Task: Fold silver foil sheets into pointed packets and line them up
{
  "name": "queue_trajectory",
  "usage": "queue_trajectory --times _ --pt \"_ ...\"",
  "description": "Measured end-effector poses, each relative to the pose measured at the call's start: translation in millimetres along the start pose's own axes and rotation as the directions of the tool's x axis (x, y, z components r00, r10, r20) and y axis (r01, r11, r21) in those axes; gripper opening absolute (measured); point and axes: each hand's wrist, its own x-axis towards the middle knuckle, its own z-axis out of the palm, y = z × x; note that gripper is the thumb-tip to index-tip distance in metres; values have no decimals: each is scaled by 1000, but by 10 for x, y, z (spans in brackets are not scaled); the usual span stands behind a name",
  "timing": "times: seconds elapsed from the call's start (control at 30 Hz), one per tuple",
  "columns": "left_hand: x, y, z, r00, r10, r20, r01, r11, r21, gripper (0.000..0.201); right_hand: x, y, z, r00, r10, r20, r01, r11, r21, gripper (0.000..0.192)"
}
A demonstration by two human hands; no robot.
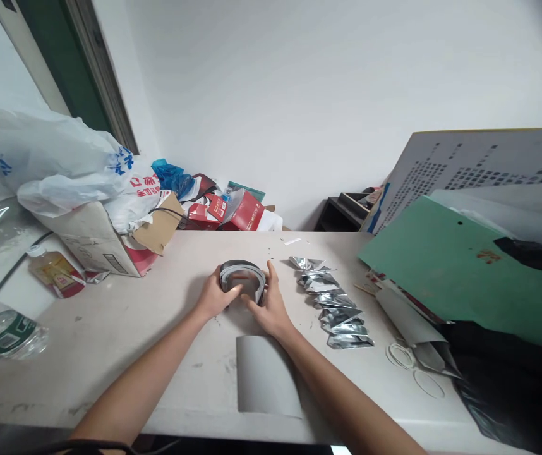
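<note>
Both of my hands hold a bent stack of grey sheets (pixel 242 266) with a dark outer layer, curved into an arch above the table. My left hand (pixel 215 296) grips its left side, thumb pointing inward. On the right side, my right hand (pixel 271 304) presses with its thumb inside and a finger raised along the outside. What the sheets are made of I cannot tell. Nearer to me, a slightly curved grey sheet (pixel 267 376) lies by my right forearm. To the right of my hands, several shiny silver packets (pixel 337 302) overlap in a slanting row.
At left stand a cardboard box (pixel 95 237) under white plastic bags (pixel 81 170), a juice bottle (pixel 57 273) and a clear bottle (pixel 8 332). Red boxes (pixel 247 212) are heaped at the back. A green board (pixel 465 265), white cord (pixel 400 356) and black bag (pixel 512 385) crowd the right.
</note>
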Motion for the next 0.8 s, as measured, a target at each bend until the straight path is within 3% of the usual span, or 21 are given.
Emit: queue_trajectory --times 0.17,0.37,0.43,0.53,0.6,0.7,0.8 --pt "-37 -62 23 998 29 47 -24 994 -104 35 48 58 -87 1000 30 1 -30 999 -20 90" --pt "-61 -145 70 999 42 34 -37 990 -134 51 55 114 -3 999 45 8 -45 998 31 104" --pt "-62 -160 74 998 44 35 -38 989 -145 53 61 136 -1 998 64 -5 -64 995 82 91" --pt "-55 -172 83 996 46 70 -33 985 -170 39 77 156 -22 997 77 -25 -74 992 105 68" --pt "-47 -173 95 994 47 96 -29 982 -188 32 83 159 -28 996 85 -30 -81 991 110 63" --pt "-40 -157 108 992 49 112 -25 978 -205 33 74 155 -8 996 89 -31 -85 989 121 71" --pt "-49 -128 88 995 38 88 -20 979 -205 46 49 142 21 995 97 -8 -94 983 161 87"
